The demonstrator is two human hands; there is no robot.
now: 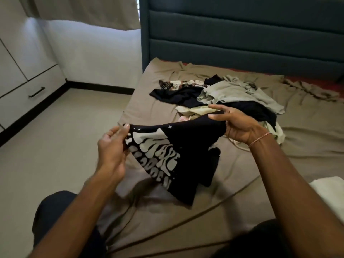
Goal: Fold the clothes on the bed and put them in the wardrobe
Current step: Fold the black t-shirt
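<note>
I hold a black cotton T-shirt with a pale swirly print (167,155) up over the brown-sheeted bed (307,146). My left hand (111,151) pinches one end of its top edge and my right hand (240,125) the other, fingers clenched on cloth. That taut edge runs left to right between them, the body hanging toward me. The unfolded clothes pile (223,95) lies beyond, nearer my right hand.

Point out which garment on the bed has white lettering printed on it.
The black T-shirt held up between the left hand and right hand. The clothes in the pile behind show no lettering.
</note>
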